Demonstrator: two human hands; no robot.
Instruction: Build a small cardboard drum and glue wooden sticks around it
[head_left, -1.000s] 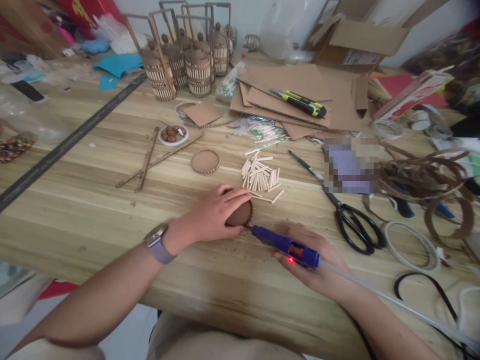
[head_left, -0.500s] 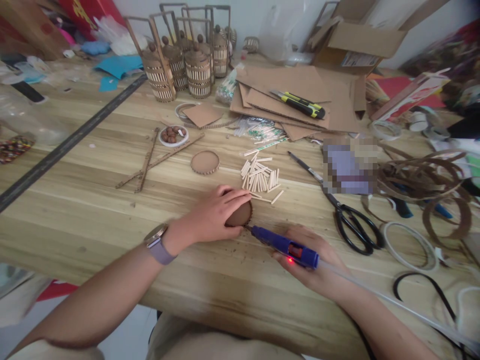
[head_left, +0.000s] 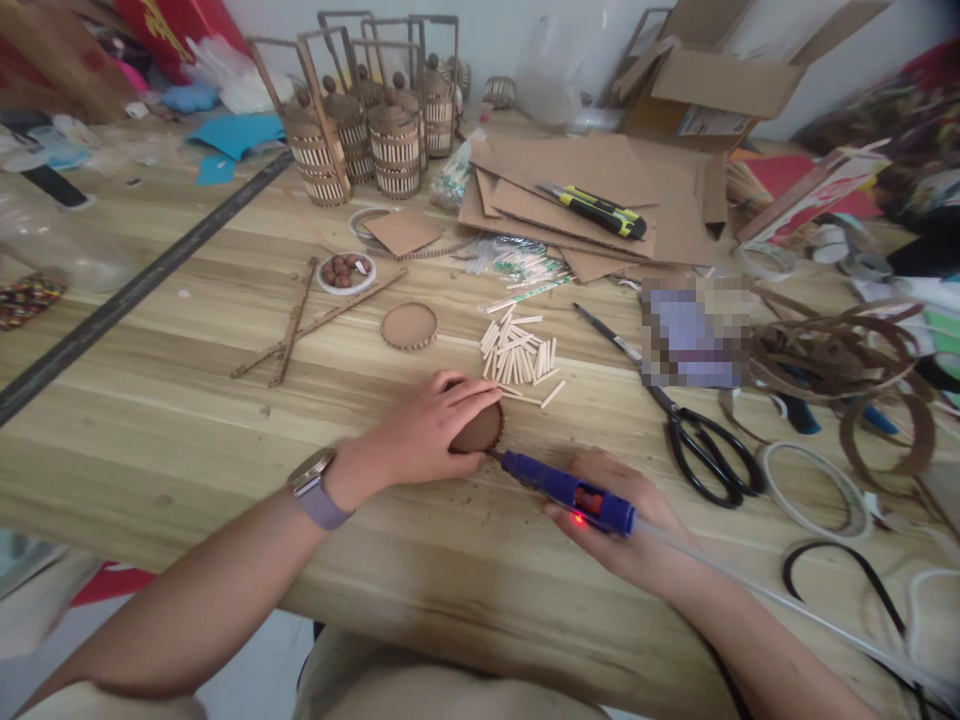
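My left hand (head_left: 431,428) is closed around a round cardboard disc (head_left: 480,430) with a ridged rim, its fingers over the top edge and thumb along the near side. In my right hand (head_left: 626,515) is a blue glue gun (head_left: 559,487) with a red light lit and a long clear glue stick (head_left: 720,565) out of its back. The nozzle tip meets the disc's near right rim, touching or nearly so. Just beyond lie a pile of short wooden sticks (head_left: 517,350) and a second cardboard disc (head_left: 409,326).
Black scissors (head_left: 709,455) and rolls of tape (head_left: 817,490) lie to the right. Cardboard sheets (head_left: 562,190) carry a utility knife (head_left: 596,208). Several small lanterns (head_left: 394,150) stand at the back. A white dish (head_left: 346,272) of brown beads and a long dark ruler (head_left: 142,285) are on the left.
Both hands, the disc and the glue gun hold practically the same positions. Only a slight shift of the camera view shows.
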